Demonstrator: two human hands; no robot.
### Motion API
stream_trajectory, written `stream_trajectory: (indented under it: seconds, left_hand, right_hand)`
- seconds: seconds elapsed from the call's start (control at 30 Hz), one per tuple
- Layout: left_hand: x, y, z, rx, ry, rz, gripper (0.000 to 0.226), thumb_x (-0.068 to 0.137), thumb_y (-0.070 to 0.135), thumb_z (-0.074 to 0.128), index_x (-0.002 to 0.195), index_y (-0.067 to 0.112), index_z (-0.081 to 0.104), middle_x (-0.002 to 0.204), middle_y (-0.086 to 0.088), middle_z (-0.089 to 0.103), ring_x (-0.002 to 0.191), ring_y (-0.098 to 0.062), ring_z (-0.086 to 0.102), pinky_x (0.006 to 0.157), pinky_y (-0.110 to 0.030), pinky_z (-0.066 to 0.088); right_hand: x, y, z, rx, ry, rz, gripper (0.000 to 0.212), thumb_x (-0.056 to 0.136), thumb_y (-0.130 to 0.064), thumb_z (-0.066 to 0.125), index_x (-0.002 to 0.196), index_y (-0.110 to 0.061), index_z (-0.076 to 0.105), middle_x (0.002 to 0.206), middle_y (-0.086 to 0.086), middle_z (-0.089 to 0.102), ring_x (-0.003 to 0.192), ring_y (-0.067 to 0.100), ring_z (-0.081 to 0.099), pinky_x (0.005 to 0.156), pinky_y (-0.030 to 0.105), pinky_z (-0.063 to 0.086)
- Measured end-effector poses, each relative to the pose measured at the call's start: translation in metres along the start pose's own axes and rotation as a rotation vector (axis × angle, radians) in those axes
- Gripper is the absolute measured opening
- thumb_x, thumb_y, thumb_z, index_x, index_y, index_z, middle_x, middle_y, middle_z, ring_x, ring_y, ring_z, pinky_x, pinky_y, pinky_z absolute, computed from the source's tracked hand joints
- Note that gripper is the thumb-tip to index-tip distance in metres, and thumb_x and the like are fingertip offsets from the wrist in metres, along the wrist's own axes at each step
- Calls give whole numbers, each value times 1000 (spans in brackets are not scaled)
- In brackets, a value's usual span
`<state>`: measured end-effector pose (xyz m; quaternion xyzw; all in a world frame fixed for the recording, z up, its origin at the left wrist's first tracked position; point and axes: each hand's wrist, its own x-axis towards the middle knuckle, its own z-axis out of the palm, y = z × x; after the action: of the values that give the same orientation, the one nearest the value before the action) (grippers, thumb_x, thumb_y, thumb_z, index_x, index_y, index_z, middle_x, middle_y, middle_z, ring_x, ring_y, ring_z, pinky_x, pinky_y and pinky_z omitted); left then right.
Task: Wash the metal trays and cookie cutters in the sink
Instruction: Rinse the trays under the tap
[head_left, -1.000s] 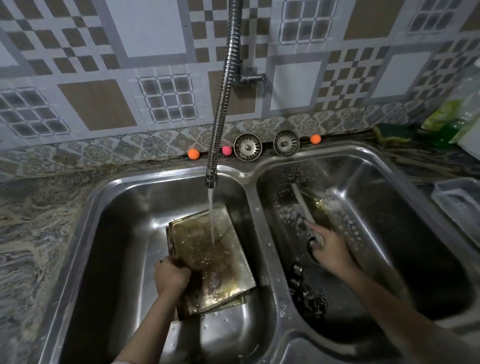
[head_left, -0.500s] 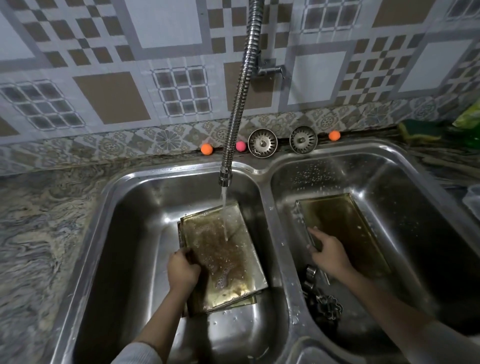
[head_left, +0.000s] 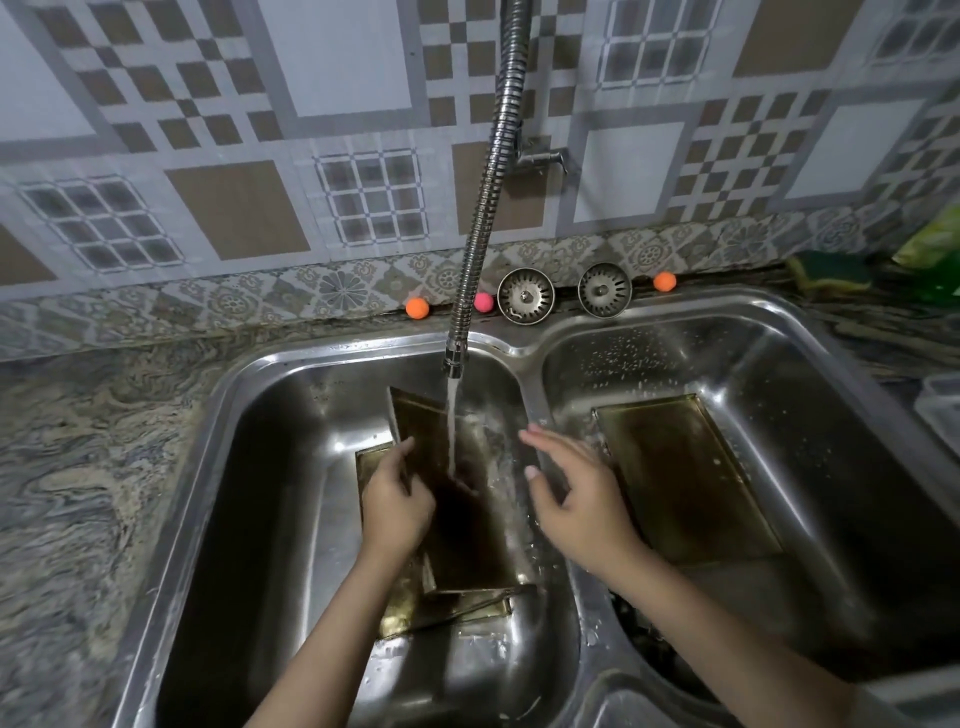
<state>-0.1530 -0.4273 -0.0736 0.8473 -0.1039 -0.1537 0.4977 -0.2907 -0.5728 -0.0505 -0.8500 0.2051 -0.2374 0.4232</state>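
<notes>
Tilted up on its near edge in the left basin: the upper tray (head_left: 415, 415), brown and greasy, with the water stream (head_left: 452, 415) striking its face. Beneath it, flat on the basin floor, a second tray (head_left: 441, 613), showing at the left and near sides. Gripped along its left edge by the left hand (head_left: 397, 504), fingers (head_left: 402, 452) curled round the rim.

Half a second ago lay flatter under the tap; now raised steeply, so probably a rinse of the whole face with runoff into the basin. Meanwhile, a shift of the right hand (head_left: 576, 499) out of the right basin and across the divider of the sink (head_left: 530, 395), leaving the third tray (head_left: 685, 478) flat on that basin's floor. Suggests that tray parked for later and both hands turning to the one under the water.

Right fingers (head_left: 535, 439) spread and relaxed, holding nothing, just beside the tilted tray's right edge; cannot tell whether touching it. Likely next: steadying or rubbing the wet face.

Cookie cutters too dark to make out at the near left of the right basin.

Farther out: the flexible tap hose (head_left: 488, 208), two strainers (head_left: 525, 296) on the back ledge, small orange and pink balls (head_left: 417, 307), a sponge (head_left: 831, 270) far right, and the marbled desk (head_left: 78, 467) on the left.
</notes>
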Motion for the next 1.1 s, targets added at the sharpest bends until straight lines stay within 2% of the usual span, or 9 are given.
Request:
stream_trajectory:
  seconds: [0.13, 0.33, 0.43, 0.53, 0.6, 0.73, 0.9, 1.0, 1.1]
  left_hand:
    - [-11, 21, 2, -56, 73, 113, 44, 89, -3, 50, 129, 15, 55, 110, 1, 62, 102, -16, 60, 88, -28, 48]
    - [-20, 28, -25, -232, 161, 106, 39, 93, -3, 46, 121, 20, 59, 121, -3, 62, 114, -19, 58, 102, -45, 46]
    - [-29, 28, -39, -332, 165, 67, 38, 95, 2, 46, 119, 27, 60, 120, 1, 62, 112, -16, 59, 99, -47, 47]
    - [-31, 28, -41, -403, 204, 46, 37, 95, 0, 46, 117, 25, 61, 120, -2, 62, 113, -17, 59, 103, -46, 44]
    - [-29, 33, -40, -451, 245, 30, 36, 94, -3, 46, 115, 22, 62, 120, -4, 62, 110, -14, 59, 103, -39, 44]
    - [-23, 44, -42, -570, 283, -15, 36, 95, -4, 44, 116, 20, 60, 103, 3, 63, 93, -6, 60, 89, -23, 48]
    - [-31, 58, -13, -530, 222, 48, 38, 94, -4, 46, 107, 28, 62, 97, 6, 62, 76, 0, 55, 72, -7, 43]
    - [-35, 75, 6, -563, 171, 78, 37, 94, -4, 45, 108, 27, 61, 104, 7, 64, 87, 5, 59, 84, -12, 46]
    - [-24, 80, 3, -599, 214, 34, 38, 94, -3, 45, 107, 29, 61, 108, 2, 63, 96, -3, 60, 91, -21, 47]
  right_hand:
    - [-4, -17, 29, 46, -104, -6, 43, 92, -19, 54, 135, -21, 53, 138, -9, 50, 130, 4, 41, 110, 23, 33]
    - [12, -27, 70, -128, -479, 26, 59, 101, -38, 35, 153, -26, 10, 161, -7, 1, 147, 9, -3, 121, 41, 4]
    - [51, -24, 72, -372, -439, 55, 62, 101, -48, 25, 153, -27, 0, 161, -1, -9, 147, 14, -12, 118, 46, -7]
    - [74, -42, 79, -474, -394, 67, 63, 101, -46, 24, 153, -20, 1, 161, 4, -6, 148, 19, -11, 115, 51, -10]
    - [66, -62, 85, -477, -469, -85, 61, 101, -43, 26, 153, -21, 3, 161, -1, -9, 147, 16, -12, 116, 54, -8]
    - [40, -62, 67, -460, -624, -357, 61, 100, -41, 30, 153, -29, 2, 160, -12, -11, 146, 6, -13, 112, 39, -12]
    - [86, -23, 37, -545, -360, 59, 64, 99, -48, 22, 154, -17, 10, 161, -1, -2, 148, 15, -4, 117, 49, -5]
    - [79, -40, 40, -431, -381, 15, 57, 102, -35, 26, 153, -20, 7, 161, -5, -4, 147, 12, -9, 117, 55, -5]
    - [47, -47, 33, -335, -496, -207, 58, 100, -32, 29, 153, -28, 5, 160, -13, -6, 143, 1, -12, 116, 42, -9]
